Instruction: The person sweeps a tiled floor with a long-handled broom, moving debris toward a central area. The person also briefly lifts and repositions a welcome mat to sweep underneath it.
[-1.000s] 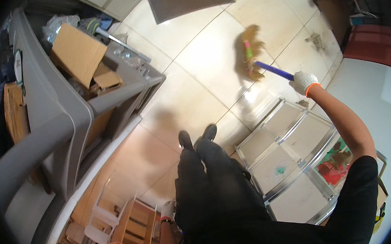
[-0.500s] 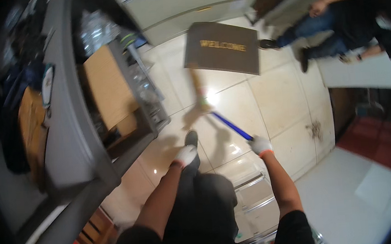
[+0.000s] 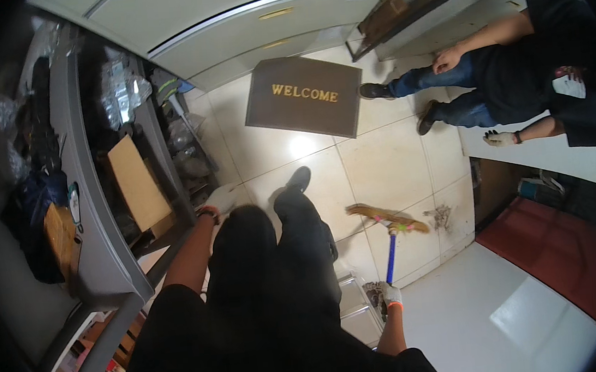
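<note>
In a white glove with an orange cuff, my right hand [image 3: 391, 294] is closed round the blue handle of a broom [image 3: 391, 259]. The broom's tan bristle head [image 3: 387, 219] lies on the tiled floor, just left of a small heap of dirt [image 3: 441, 217]. My left hand [image 3: 222, 199], gloved too, is empty with its fingers stretched out beside the grey shelf unit; it is a little blurred. A dark mottled patch [image 3: 376, 298] shows next to my right hand, and I cannot make out what it is.
A brown doormat [image 3: 306, 118] lies ahead. At the right stands another person [image 3: 516, 82] with one gloved hand. The grey shelf unit [image 3: 105, 252] on the left holds a cardboard box [image 3: 138, 186]. Pale drawers [image 3: 228, 36] line the back; a clear-lidded container [image 3: 356, 301] is near my leg.
The broom has swung right and nearer me, its head now beside the dirt. My right hand has moved back, my left hand outward to the shelf unit. My view and stance have shifted.
</note>
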A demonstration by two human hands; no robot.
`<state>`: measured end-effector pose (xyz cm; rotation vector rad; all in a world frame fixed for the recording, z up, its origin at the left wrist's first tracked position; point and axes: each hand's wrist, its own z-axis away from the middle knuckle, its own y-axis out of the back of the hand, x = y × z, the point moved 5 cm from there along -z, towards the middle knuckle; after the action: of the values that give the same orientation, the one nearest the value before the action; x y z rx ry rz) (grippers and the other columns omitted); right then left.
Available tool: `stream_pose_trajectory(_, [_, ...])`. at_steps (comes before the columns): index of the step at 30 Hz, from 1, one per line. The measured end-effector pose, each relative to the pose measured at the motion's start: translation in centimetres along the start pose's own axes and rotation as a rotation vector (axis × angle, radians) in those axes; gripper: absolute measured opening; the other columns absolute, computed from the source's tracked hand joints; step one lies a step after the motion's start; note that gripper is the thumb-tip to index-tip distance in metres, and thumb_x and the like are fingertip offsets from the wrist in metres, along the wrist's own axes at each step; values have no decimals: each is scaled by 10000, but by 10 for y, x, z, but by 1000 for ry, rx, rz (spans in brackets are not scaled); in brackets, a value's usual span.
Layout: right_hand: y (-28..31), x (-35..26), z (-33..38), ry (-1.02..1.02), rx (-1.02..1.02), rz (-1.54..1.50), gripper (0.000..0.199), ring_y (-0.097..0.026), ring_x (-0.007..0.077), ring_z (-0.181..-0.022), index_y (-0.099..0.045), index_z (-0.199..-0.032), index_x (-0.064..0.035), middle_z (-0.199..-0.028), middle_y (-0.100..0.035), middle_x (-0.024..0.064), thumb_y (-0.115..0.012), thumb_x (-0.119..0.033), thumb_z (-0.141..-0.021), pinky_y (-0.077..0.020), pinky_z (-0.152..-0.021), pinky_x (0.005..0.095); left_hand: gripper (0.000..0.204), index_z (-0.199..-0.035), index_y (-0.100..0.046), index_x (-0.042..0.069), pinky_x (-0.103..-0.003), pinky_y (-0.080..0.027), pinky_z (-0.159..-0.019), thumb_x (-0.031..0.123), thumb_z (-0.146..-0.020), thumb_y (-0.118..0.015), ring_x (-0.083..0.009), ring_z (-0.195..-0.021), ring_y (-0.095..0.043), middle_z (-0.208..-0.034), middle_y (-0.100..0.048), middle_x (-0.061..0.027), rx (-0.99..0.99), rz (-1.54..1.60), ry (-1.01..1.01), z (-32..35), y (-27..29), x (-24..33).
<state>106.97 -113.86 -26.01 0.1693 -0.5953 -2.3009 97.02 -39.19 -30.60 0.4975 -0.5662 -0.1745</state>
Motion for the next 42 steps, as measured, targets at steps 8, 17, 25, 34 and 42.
stream_pose_trajectory(8, [67,-60,-26,-121,-235,-152,399,-502,183,-443,-630,-757,-119,-559,-537,26,-647,-410,-1030,-406,-435,359,386,-1090,-727,29,-423,-545,-612,372,-1050,-555,-242,-684,-719,-819,-738,-135,-335,-132,173,87,-31,-39])
stream_pose_trajectory(17, [54,-144,22,-72,-286,-214,309,-456,160,-421,-638,-945,-108,-582,-513,11,-685,-412,-975,-362,-422,347,305,-1163,-710,77,-359,-489,-498,336,-1020,-635,-191,-537,-632,-738,-685,-67,-241,144,439,62,16,84])
stream_pose_trajectory(25, [19,-154,41,28,-394,-185,364,-488,177,-441,-670,-916,-98,-591,-540,18,-657,-448,-1018,-385,-441,363,278,-1131,-667,96,-346,-412,-493,344,-1054,-567,-147,-527,-519,-701,-596,-33,-130,253,343,35,97,208])
stream_pose_trajectory(34, [51,-138,-37,664,-160,552,569,-726,360,-787,-761,-931,0,-804,-732,205,-537,-511,-1040,-528,-694,476,411,-1232,-686,76,-351,-539,-596,422,-1057,-552,-163,-639,-652,-781,-695,-59,-158,140,268,77,22,136])
stream_pose_trajectory(42, [85,-170,-31,281,-51,287,559,-737,370,-798,-756,-903,11,-800,-737,215,-561,-502,-1007,-528,-696,484,385,-1036,-779,105,-499,-534,-660,417,-1020,-554,-344,-683,-687,-933,-776,-136,-388,93,588,75,-117,-51])
